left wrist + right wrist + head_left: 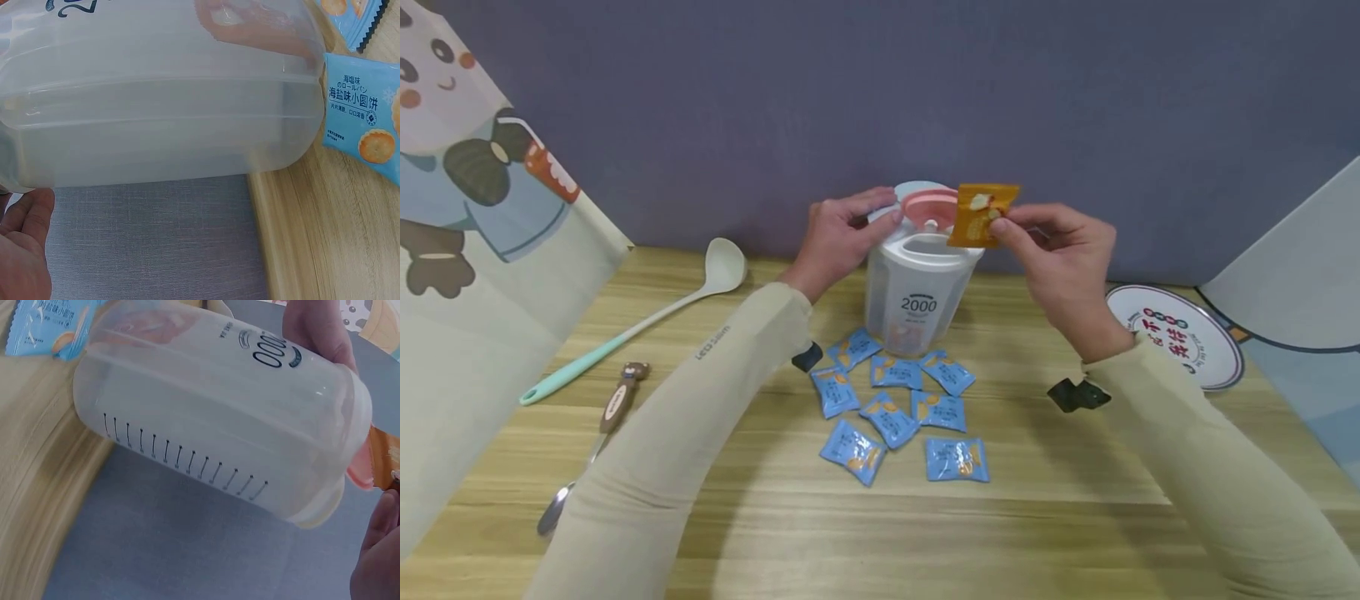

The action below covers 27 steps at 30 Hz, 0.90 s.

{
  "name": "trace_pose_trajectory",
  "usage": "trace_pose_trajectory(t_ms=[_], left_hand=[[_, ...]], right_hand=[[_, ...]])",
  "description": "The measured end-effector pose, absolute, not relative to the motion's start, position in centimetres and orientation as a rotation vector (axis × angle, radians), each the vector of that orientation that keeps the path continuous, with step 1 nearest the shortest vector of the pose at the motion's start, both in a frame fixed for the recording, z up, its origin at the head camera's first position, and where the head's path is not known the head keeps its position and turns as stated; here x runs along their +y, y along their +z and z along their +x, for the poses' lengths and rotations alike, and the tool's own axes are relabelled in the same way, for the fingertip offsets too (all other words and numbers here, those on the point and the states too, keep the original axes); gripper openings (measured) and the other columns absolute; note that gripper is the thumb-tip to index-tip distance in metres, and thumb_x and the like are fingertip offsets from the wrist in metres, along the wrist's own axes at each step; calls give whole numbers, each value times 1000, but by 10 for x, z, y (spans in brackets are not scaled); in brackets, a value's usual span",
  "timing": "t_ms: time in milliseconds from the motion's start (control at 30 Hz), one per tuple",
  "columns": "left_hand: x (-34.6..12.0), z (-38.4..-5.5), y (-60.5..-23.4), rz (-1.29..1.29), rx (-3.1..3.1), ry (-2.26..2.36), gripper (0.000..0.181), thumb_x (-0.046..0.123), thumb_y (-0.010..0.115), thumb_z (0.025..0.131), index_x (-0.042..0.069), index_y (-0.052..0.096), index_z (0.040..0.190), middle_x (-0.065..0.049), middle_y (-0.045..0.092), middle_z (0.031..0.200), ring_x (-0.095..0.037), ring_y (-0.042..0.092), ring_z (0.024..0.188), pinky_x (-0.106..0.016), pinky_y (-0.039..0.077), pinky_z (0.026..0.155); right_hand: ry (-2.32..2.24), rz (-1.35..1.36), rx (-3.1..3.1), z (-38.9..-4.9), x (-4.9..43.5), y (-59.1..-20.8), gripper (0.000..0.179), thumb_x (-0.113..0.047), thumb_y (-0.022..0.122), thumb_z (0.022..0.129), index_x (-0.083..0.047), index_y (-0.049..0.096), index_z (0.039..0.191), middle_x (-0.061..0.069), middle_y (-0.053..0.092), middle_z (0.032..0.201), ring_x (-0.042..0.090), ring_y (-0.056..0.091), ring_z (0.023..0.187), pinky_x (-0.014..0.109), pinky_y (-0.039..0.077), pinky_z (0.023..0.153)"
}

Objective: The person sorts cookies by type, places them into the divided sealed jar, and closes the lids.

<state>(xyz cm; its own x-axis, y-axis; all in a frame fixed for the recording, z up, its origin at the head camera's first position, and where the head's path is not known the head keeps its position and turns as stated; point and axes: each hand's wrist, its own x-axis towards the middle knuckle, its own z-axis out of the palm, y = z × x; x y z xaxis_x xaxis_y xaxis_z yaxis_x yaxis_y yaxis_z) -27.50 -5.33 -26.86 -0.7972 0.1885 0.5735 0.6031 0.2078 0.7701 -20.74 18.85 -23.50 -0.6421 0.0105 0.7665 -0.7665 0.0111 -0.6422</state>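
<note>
A translucent plastic pitcher [917,293] marked 2000 stands upright at the back of the table. Its flip cap is raised, showing a pink underside [928,204]. My left hand [848,237] grips the pitcher's top at the left side, thumb toward the front. Between thumb and fingers, my right hand [1063,258] pinches an orange snack packet [977,218] at the lid opening's right side. Through the wall, something orange-pink [256,28] shows at the pitcher's bottom. Blue cracker packets [889,419], several of them, lie in front of the pitcher.
To the left lie a ladle [647,321] with a mint handle and a spoon [617,400] with a brown bear handle. A white plate [1213,354] with red lettering sits at the right, partly behind my right forearm. A grey-blue panel [1075,100] rises behind the table.
</note>
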Motion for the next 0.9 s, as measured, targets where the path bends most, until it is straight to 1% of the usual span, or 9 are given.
trace_pose_trajectory(t_ms=[233, 533, 800, 900], left_hand=[[-53, -274, -270, -732, -2160, -1607, 36, 29, 71, 87, 7, 68, 116, 1, 62, 123, -4, 57, 109, -22, 50, 84], [-53, -272, -269, -716, -2156, -1640, 33, 24, 73, 86, 9, 69, 114, -2, 61, 124, -9, 58, 111, -23, 50, 85], [-54, -273, -269, -722, -2148, -1627, 34, 27, 72, 86, 9, 69, 114, 0, 63, 122, -6, 57, 110, -22, 50, 85], [-54, -274, -271, -734, -2145, -1618, 35, 28, 71, 86, 8, 68, 115, -1, 63, 122, -7, 57, 110, -22, 50, 85]], right_hand=[[1630, 771, -1745, -210, 181, -243, 11, 11, 71, 78, 16, 66, 87, 16, 69, 84, 19, 67, 75, 24, 54, 66], [1619, 779, -1744, -214, 177, -248, 11, 9, 72, 79, 15, 66, 86, 16, 69, 82, 17, 67, 71, 22, 54, 62], [1680, 754, -1731, -214, 173, -250, 10, 10, 72, 78, 14, 66, 86, 16, 69, 82, 19, 66, 73, 23, 54, 63], [1667, 744, -1753, -213, 171, -250, 11, 9, 72, 79, 15, 66, 86, 16, 69, 83, 19, 67, 73, 24, 55, 64]])
